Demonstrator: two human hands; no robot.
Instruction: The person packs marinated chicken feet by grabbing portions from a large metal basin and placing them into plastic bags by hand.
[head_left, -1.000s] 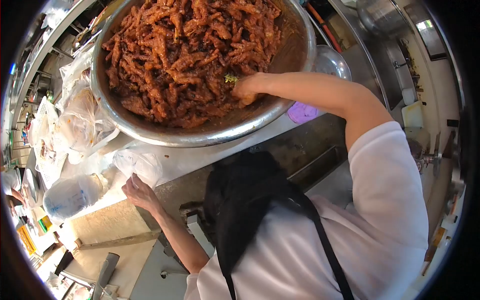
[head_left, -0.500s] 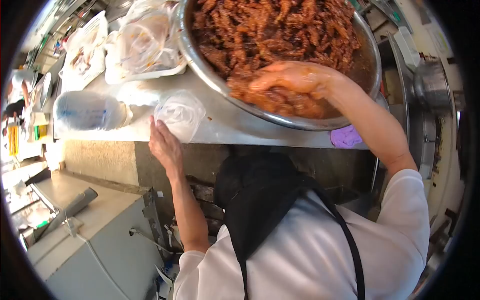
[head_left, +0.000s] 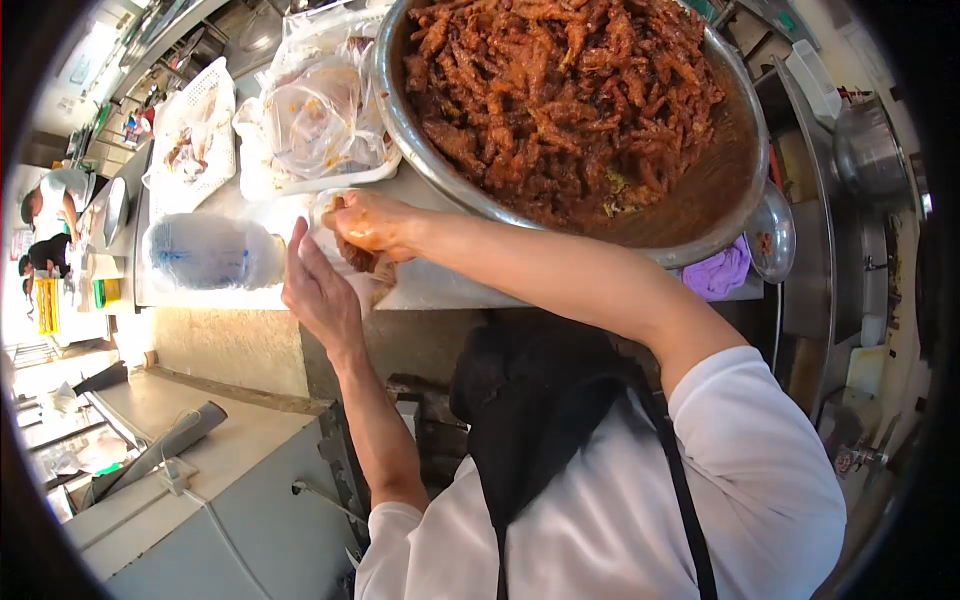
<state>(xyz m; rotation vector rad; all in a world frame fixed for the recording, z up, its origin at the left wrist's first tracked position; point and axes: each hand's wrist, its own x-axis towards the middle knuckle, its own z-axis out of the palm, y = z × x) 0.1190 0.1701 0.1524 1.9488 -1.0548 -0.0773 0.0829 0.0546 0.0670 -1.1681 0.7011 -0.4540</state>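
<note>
A large metal bowl (head_left: pixel 412 150) is heaped with sauced, reddish-brown chicken feet (head_left: pixel 560 110). My right hand (head_left: pixel 372 222), wet with orange sauce, closes around a portion of chicken feet (head_left: pixel 355 256) left of the bowl. That handful is over a clear plastic tub (head_left: pixel 322 208), mostly covered by the hand. Against the tub's left and near side is my left hand (head_left: pixel 318 292), its fingers stretched out and upright. How firmly the left hand touches the tub cannot be made out.
A plastic-wrapped stack of clear tubs (head_left: pixel 212 252) lies to the left. Behind stand a white tray (head_left: pixel 270 180) with plastic bags and a white basket (head_left: pixel 218 110). A purple cloth (head_left: pixel 716 270) and a clear lid (head_left: pixel 771 235) are at right. People (head_left: pixel 50 215) stand far left.
My right hand has left the metal bowl and moved left to the tub, carrying chicken feet. My left hand stays beside the tub. The view has shifted slightly.
</note>
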